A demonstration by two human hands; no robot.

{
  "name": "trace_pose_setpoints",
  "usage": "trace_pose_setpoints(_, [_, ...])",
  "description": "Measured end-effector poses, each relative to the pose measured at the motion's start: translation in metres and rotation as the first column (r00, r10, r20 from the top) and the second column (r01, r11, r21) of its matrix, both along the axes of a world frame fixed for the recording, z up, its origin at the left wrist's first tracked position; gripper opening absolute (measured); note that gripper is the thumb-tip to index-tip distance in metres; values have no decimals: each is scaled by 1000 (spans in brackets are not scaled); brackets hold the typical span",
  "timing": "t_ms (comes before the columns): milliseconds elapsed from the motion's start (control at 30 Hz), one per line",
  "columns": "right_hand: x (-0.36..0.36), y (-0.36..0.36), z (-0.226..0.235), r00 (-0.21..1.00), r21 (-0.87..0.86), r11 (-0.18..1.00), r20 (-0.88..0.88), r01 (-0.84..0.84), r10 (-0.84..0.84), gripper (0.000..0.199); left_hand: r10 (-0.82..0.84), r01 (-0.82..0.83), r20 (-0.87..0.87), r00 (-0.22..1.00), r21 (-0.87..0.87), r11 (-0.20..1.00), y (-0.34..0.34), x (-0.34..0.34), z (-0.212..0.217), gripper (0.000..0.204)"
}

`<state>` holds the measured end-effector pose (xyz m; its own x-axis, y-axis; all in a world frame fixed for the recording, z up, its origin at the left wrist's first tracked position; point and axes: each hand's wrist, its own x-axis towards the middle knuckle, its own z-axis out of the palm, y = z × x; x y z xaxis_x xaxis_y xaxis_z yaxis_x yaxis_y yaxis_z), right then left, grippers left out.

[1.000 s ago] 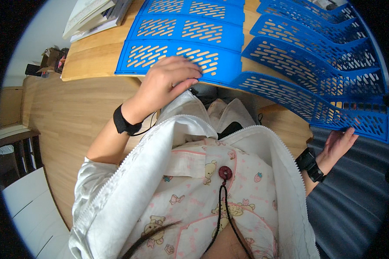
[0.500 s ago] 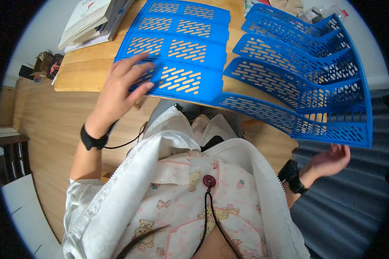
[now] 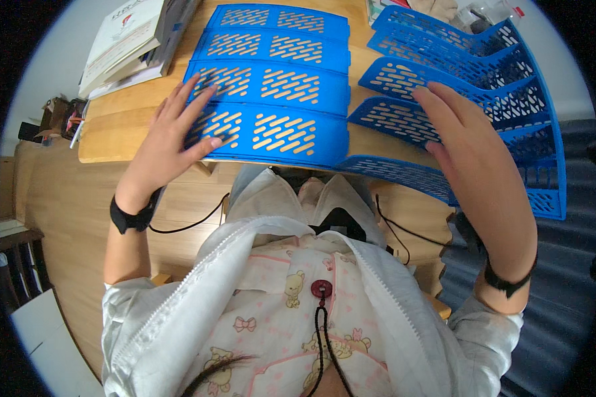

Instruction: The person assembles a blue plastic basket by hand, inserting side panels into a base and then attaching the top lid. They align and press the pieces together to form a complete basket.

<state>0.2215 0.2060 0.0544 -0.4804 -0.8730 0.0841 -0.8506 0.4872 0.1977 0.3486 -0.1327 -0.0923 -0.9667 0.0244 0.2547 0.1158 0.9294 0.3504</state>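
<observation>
A blue plastic file rack with slotted panels lies across the wooden table. Its left part is a flat four-section panel (image 3: 288,85). To the right, several upright dividers (image 3: 392,122) stand in a row joined to a long side wall (image 3: 555,155). My left hand (image 3: 162,142) rests at the left edge of the flat panel, fingers spread and thumb on the near section. Over the dividers is my right hand (image 3: 473,135), fingers stretched and thumb apart; whether it touches a divider I cannot tell. It hides part of the near dividers.
A stack of books (image 3: 122,46) sits at the table's far left. Beyond the dividers are a clear plastic bottle (image 3: 503,16) and a beige soft item (image 3: 437,8). The wooden table (image 3: 112,129) ends close to my lap. A dark grey curtain (image 3: 510,357) hangs at right.
My right hand has come up from below the rack's near right corner to over the dividers. My left hand has settled slightly left onto the panel's edge.
</observation>
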Motion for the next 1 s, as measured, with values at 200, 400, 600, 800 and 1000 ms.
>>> trace_pose_setpoints(200, [-40, -20, -27, 993, 278, 958, 65, 74, -95, 41, 3, 6, 60, 998, -147, 989, 5, 3, -11, 62])
trace_pose_setpoints(400, [-60, -29, -37, 995, 232, 973, 95, 2, -25, 8, 17, -3, 65, 998, -197, 980, 6, 3, -13, 60])
trace_pose_setpoints(600, [-58, -31, -30, 990, 284, 957, 107, 56, -90, 8, -4, 16, 82, 997, -142, 990, 4, 3, -10, 62])
trace_pose_setpoints(800, [-58, -35, -26, 984, 269, 960, 137, 72, -113, 8, -18, 30, 105, 994, -119, 992, 4, 2, -9, 63])
trace_pose_setpoints(1000, [-57, -34, -22, 972, 283, 955, 189, 85, -142, 10, -13, 25, 101, 995, -113, 993, 5, 2, -10, 63])
